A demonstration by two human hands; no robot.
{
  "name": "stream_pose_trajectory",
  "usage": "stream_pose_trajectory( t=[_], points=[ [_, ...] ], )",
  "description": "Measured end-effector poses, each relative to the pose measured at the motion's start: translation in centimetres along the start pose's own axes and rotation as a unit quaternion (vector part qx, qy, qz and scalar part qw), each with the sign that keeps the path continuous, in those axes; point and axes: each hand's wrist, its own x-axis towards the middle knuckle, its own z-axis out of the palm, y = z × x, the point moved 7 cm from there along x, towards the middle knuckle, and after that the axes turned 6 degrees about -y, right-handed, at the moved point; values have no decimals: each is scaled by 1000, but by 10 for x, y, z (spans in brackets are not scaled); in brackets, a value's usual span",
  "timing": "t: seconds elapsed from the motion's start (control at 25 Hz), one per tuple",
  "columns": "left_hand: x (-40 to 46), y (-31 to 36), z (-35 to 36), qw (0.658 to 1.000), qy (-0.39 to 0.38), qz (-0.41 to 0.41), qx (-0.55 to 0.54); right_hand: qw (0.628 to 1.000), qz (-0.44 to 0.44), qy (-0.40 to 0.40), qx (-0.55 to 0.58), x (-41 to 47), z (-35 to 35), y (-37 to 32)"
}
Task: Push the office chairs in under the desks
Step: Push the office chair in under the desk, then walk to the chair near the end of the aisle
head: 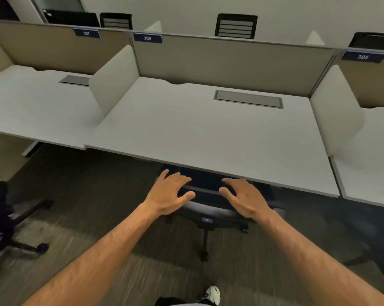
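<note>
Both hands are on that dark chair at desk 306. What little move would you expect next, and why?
Probably one more short push forward. The chair is partly under desk 306, but its back and wheeled base show in front of the desk edge. The left hand and right hand rest open on its back. Another chair waits at left.

Worktop (208, 133) is presenting a smooth, matt, pale laminate-looking surface. Cable hatch (248, 99) is showing brushed grey metal. Rear partition (226, 62) is appearing cloth-covered and matt. Side dividers (114, 82) are looking smooth and frosted. Chair (206, 191) back is reading as dark fabric. Floor (93, 195) is showing rough, streaked carpet.
</note>
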Motion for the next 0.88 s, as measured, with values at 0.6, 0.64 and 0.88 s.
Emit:
stream_pose_trajectory(
  t=[0.6,0.64,0.88],
  points=[
    [-395,-181,-171,888,281,-364,-23,877,-471,-94,-25,49,66,-476],
    [-425,-188,-178,879,295,-373,-20,866,-491,-90,-36,39,73,-510],
    [-578,-235,-202,849,338,-406,-1,811,-581,-66,-13,-30,113,-684]
  ],
)
